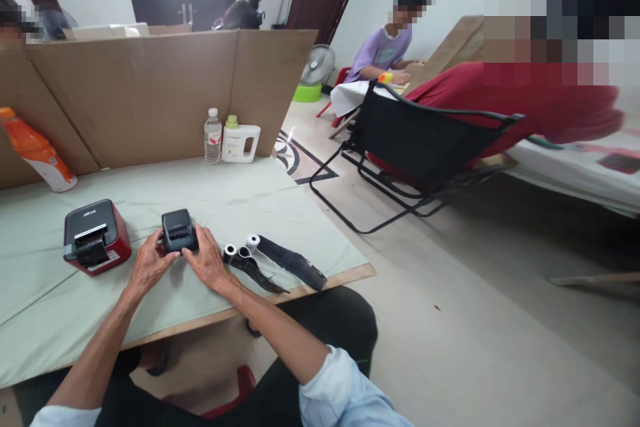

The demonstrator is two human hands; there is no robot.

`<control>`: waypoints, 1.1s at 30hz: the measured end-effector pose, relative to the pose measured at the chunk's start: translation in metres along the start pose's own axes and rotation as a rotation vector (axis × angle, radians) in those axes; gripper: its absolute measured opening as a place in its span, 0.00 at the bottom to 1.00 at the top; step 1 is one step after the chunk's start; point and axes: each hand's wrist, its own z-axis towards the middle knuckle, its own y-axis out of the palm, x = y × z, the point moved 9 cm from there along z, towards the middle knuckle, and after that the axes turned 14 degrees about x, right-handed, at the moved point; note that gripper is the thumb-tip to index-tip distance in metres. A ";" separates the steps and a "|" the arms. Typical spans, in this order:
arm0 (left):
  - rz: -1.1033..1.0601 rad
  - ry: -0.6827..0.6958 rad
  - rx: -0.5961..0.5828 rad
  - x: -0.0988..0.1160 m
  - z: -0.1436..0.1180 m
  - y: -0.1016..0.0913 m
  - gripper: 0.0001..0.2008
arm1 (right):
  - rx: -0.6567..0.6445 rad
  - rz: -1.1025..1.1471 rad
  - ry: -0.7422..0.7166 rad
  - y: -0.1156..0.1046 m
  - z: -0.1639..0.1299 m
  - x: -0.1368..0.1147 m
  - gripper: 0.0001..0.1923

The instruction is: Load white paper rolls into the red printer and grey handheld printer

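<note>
Both hands hold a small black portable label printer (179,230) at the table's middle, one on each side. My left hand (150,259) is closed round its left side, thumb at the front edge. On the right side, my right hand (209,260) grips it the same way, its thumb also at the front. Just right of that hand lie several small paper rolls (253,241), with black strips (293,261) trailing toward the table's front edge. A larger red and black label printer (97,236) stands to the left of my left hand.
A cardboard partition (165,93) rises behind the pale green tablecloth (280,200). Before it stand a water bottle (213,137), a white jug (241,142) and a tilted orange bottle (40,150). Right of the table are a black folding chair (420,140) and other seated people.
</note>
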 end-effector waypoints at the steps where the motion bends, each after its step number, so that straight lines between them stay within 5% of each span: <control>1: 0.005 -0.007 -0.004 0.000 0.000 -0.002 0.39 | -0.005 0.003 -0.010 -0.001 0.000 0.000 0.40; 18: 0.096 0.122 -0.105 0.010 0.002 -0.018 0.29 | -0.037 0.077 -0.033 0.002 -0.007 0.009 0.38; 33: 0.092 0.089 0.030 0.003 -0.006 -0.016 0.41 | -0.028 0.079 -0.049 0.002 -0.008 0.010 0.38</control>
